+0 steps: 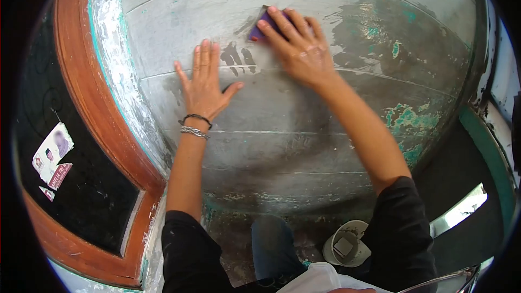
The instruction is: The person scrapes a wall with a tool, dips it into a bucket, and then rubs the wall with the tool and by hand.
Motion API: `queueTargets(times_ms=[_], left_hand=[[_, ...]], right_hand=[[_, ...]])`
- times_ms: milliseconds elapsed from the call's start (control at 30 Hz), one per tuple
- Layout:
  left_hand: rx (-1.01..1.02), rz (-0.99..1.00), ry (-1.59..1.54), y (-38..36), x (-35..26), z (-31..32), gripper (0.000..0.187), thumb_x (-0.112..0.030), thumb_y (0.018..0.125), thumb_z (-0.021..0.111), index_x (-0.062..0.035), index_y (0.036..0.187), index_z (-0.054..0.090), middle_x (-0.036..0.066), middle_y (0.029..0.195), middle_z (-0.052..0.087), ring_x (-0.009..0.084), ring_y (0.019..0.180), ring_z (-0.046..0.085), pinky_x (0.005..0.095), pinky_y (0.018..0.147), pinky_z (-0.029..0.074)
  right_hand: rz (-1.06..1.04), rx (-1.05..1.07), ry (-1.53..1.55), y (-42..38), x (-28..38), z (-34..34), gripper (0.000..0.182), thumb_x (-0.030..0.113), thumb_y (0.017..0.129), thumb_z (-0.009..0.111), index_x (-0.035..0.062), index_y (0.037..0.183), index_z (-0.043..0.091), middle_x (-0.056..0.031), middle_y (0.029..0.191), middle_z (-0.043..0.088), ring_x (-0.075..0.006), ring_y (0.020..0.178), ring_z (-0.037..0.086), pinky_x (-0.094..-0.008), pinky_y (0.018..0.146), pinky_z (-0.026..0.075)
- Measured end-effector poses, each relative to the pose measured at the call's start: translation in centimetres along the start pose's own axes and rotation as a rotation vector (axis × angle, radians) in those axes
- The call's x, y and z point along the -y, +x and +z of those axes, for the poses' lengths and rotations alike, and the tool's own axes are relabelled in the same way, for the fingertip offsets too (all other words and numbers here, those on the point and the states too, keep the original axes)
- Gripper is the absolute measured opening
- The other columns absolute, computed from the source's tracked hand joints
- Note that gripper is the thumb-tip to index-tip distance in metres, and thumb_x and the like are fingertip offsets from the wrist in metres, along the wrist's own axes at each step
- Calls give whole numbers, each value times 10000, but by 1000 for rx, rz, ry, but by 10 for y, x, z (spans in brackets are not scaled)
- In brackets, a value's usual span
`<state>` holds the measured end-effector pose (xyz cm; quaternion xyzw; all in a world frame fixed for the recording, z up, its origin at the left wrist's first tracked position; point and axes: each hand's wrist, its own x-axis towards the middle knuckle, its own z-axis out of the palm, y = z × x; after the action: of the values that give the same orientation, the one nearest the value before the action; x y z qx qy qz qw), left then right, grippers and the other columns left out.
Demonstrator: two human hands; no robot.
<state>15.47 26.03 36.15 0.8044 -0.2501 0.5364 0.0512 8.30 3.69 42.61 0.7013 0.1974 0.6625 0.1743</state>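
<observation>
My right hand [306, 51] is closed on a purple sanding block [264, 26] and presses it flat against the grey wall [260, 100] near the top. To its left, my left hand [205, 84] lies on the same wall with its fingers spread and nothing in it. Dark wet smears mark the surface between the two hands. A larger damp patch with green paint traces [374, 32] spreads to the right of my right hand.
A wooden frame [103, 125] with dark glass and torn stickers [53, 154] stands at the left. Low down, a whitish bucket [347, 243] holds a pale piece and murky contents, right of my knee [274, 244]. A dark panel [461, 184] is at the right.
</observation>
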Motion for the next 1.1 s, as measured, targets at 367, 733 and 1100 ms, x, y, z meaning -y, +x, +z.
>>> queueTargets(times_ms=[367,733,1100], left_hand=[[23,-90,-33,-17,10,6,1124,-711,717,554,-26,1467,71,165,1538,45,301,1424,45,633,1057,-40],[-66,-100,-127,-16,0,14,1127,-693,728,564,-26,1467,36,188,1533,22,316,1424,16,623,1059,-56],[-10,-110,-120,-17,-3,12,1122,-703,739,543,-19,1466,31,175,1537,24,316,1424,20,631,1052,-53]], right_hand=[[-8,-77,-79,18,-12,0,431,145,750,614,120,1180,595,-75,1317,499,-249,1109,485,-409,921,383],[-84,48,-86,14,-12,-16,443,155,747,602,116,1188,579,-67,1315,501,-225,1059,507,-392,899,398],[19,29,-216,-61,-87,-69,541,173,743,639,164,1274,535,-53,1364,468,-247,1197,452,-401,941,375]])
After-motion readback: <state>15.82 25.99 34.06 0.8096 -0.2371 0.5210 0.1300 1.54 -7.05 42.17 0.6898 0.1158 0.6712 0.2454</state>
